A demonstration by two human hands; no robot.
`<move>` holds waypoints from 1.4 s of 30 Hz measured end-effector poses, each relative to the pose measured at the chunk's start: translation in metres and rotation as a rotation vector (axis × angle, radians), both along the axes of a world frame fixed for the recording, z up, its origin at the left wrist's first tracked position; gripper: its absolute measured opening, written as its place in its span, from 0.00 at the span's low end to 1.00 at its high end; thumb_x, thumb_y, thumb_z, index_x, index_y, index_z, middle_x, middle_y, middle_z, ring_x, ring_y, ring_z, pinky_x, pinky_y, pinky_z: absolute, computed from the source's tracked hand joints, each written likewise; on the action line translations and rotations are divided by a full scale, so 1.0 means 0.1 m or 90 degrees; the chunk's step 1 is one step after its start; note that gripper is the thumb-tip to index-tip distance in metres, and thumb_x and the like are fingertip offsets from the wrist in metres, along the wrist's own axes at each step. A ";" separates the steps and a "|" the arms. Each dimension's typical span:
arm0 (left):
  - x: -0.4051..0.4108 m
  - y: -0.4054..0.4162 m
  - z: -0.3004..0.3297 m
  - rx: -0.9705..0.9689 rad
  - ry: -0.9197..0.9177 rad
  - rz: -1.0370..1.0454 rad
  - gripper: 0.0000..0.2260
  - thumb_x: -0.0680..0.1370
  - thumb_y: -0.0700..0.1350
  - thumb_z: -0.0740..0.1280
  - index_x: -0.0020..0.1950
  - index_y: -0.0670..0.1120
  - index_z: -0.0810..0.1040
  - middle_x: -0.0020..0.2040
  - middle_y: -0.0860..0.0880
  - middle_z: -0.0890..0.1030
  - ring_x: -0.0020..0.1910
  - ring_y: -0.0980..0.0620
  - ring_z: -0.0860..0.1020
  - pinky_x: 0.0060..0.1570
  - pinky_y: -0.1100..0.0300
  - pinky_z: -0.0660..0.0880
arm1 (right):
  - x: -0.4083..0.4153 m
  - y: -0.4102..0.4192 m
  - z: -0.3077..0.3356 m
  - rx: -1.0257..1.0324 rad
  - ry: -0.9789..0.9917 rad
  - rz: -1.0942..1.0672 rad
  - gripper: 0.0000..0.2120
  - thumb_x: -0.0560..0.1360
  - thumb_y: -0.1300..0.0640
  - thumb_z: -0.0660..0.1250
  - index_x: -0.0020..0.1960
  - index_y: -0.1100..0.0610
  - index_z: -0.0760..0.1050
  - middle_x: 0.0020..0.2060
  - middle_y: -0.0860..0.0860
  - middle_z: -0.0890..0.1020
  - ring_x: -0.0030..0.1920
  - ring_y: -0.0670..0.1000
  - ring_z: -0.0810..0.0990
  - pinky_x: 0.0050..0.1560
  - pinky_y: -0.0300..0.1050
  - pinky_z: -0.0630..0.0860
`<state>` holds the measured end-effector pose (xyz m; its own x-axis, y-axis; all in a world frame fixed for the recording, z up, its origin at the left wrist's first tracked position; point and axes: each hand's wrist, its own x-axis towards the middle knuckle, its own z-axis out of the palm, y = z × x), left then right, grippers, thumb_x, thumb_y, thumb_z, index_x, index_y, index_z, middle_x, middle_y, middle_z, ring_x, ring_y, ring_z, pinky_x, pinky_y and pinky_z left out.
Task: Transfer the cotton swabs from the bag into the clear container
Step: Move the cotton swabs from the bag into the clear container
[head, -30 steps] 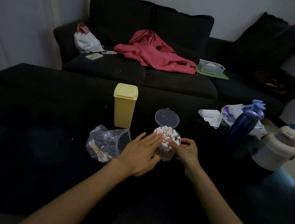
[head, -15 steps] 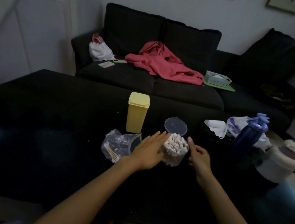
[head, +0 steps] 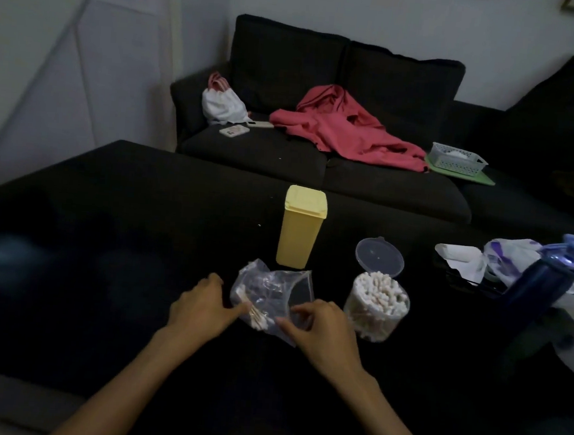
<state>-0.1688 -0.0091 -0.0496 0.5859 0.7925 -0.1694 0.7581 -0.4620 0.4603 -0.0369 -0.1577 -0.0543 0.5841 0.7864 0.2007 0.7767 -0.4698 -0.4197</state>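
A dark sofa point(head: 317, 158) fills the back of the room, a crumpled red garment point(head: 347, 129) draped over its seat, a white drawstring bag point(head: 223, 104) in the left corner and a pale mesh basket point(head: 458, 157) to the right. In front, the black table point(head: 105, 237) carries everything that matters. A blue water bottle point(head: 540, 292) leans at the right edge, beside crumpled white plastic point(head: 501, 265). A tall yellow lidded box point(head: 301, 227) stands upright mid-table.

Right of it, the clear container point(head: 376, 308) sits packed to the brim with cotton swabs point(head: 381, 291), white tips up, and its hinged lid point(head: 379, 257) stands flipped open behind.

Now the clear plastic bag point(head: 271, 293), crinkled and lying flat just left of the container, in front of the yellow box: a small bundle of leftover swabs point(head: 257, 319) shows through at its near-left corner.

Both hands are on it. The left hand point(head: 203, 308) has fingers curled, its thumb pressing the bag's left edge right at the swabs. The right hand point(head: 321, 326) pinches the bag's near-right edge between thumb and fingertips.
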 end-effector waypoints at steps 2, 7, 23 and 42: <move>0.07 0.02 -0.10 -0.065 -0.040 -0.030 0.19 0.72 0.65 0.66 0.51 0.50 0.75 0.50 0.50 0.80 0.48 0.50 0.79 0.43 0.58 0.74 | 0.05 0.05 -0.07 -0.030 -0.036 0.026 0.12 0.74 0.46 0.65 0.45 0.54 0.81 0.41 0.50 0.81 0.47 0.49 0.76 0.44 0.48 0.74; 0.22 -0.01 -0.18 -0.245 -0.261 -0.003 0.11 0.73 0.54 0.71 0.50 0.49 0.81 0.45 0.52 0.84 0.44 0.55 0.82 0.42 0.58 0.78 | 0.19 -0.05 0.18 0.111 0.444 0.119 0.08 0.77 0.58 0.65 0.51 0.55 0.82 0.45 0.48 0.85 0.45 0.40 0.81 0.45 0.31 0.75; 0.29 -0.21 0.00 -0.624 -0.293 -0.060 0.12 0.73 0.48 0.72 0.56 0.49 0.82 0.50 0.51 0.85 0.50 0.57 0.83 0.45 0.63 0.78 | 0.35 -0.20 0.11 0.060 0.435 0.087 0.06 0.73 0.59 0.70 0.49 0.57 0.82 0.43 0.48 0.84 0.45 0.44 0.82 0.47 0.37 0.78; 0.29 -0.32 0.02 -0.494 -0.351 -0.019 0.07 0.71 0.43 0.74 0.47 0.46 0.83 0.40 0.52 0.85 0.39 0.61 0.83 0.33 0.69 0.76 | 0.16 -0.14 0.07 0.075 0.651 0.057 0.03 0.73 0.57 0.70 0.44 0.56 0.81 0.36 0.47 0.84 0.38 0.41 0.82 0.41 0.35 0.78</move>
